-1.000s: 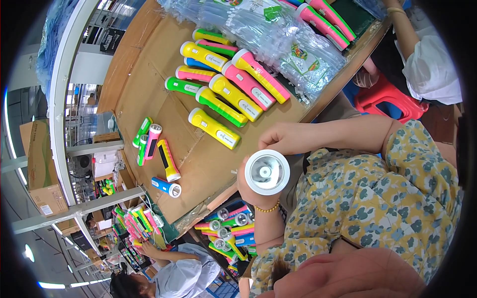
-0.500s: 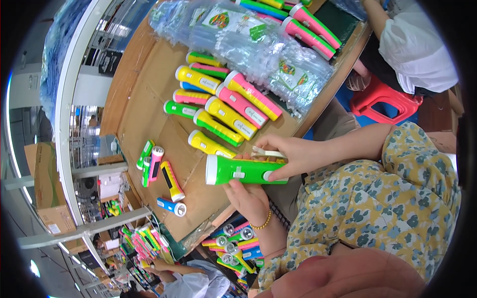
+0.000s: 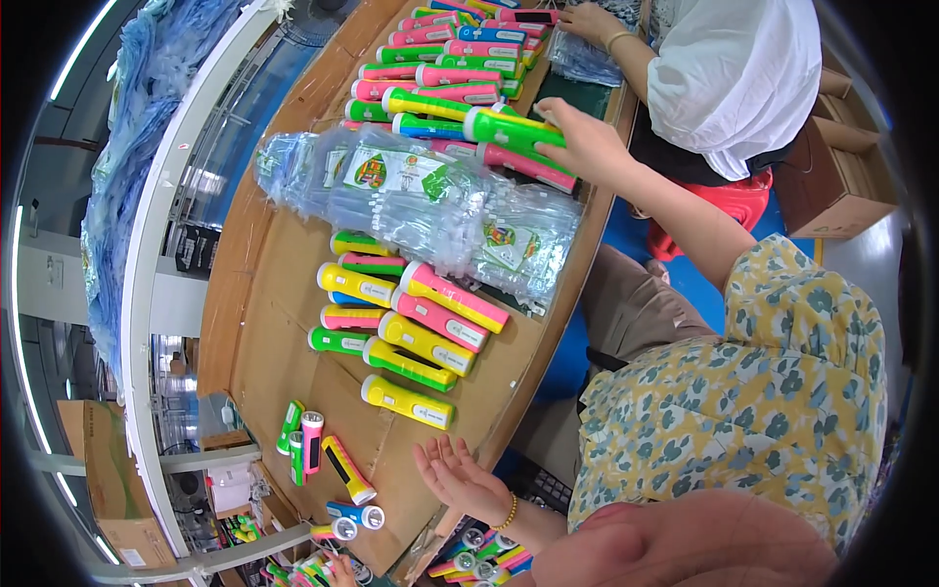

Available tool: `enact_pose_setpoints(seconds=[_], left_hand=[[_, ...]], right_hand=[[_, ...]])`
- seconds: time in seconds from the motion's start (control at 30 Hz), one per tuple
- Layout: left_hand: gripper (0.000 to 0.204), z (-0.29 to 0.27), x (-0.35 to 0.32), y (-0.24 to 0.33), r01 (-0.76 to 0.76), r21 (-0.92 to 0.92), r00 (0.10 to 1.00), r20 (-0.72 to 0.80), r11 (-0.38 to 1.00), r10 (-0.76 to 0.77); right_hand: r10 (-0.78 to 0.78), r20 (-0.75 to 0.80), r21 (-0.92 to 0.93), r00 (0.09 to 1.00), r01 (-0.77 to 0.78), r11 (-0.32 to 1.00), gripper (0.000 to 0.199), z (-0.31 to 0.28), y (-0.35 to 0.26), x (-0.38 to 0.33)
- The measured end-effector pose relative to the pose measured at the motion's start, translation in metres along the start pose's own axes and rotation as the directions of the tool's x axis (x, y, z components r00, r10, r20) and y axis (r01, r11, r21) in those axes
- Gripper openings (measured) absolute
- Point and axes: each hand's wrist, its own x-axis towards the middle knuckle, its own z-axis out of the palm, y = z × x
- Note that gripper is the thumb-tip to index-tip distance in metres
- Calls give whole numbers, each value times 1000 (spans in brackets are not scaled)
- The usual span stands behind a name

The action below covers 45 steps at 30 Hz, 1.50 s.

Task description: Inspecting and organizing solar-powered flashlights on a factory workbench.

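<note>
My right hand grips the end of a green and yellow flashlight over the upper part of the table. The flashlight lies over or just above a pile of similar flashlights; whether it rests on them I cannot tell. Lower down, my left hand is open over the table edge, palm up and with nothing in it. Closest to it is a yellow flashlight, at the end of a loose group of yellow, pink and green flashlights.
Clear plastic bags lie across the table between the two groups. Small flashlights lie lower left. A co-worker's hand touches plastic bags at the top. A red stool and cardboard box stand at right.
My right hand has moved up the table with the flashlight, from near my body to the upper pile. My left hand has come off the flashlight. The view has shifted too.
</note>
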Motion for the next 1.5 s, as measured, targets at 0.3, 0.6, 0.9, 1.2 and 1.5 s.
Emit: enact_pose_setpoints(seconds=[0.3,0.6,0.9,1.2,1.5], left_hand=[[36,-5,1,-1,-6,-17,998,-64,1000,5],[48,27,-27,40,-539,34,747,481,842,459],[33,53,-69,73,-391,-524,471,592,756,654],[22,46,-51,96,-533,-398,423,638,746,643],[31,3,30,93,-692,407,722,412,597,556]], right_hand=[[228,-156,11,961,-230,973,49,12,68,22],[155,-35,-173,987,-159,972,42,32,68,22],[97,38,-256,995,-84,963,45,29,70,23],[-267,-202,-99,942,252,963,48,37,-30,-31],[-468,-245,217,849,518,827,51,76,-76,-78]])
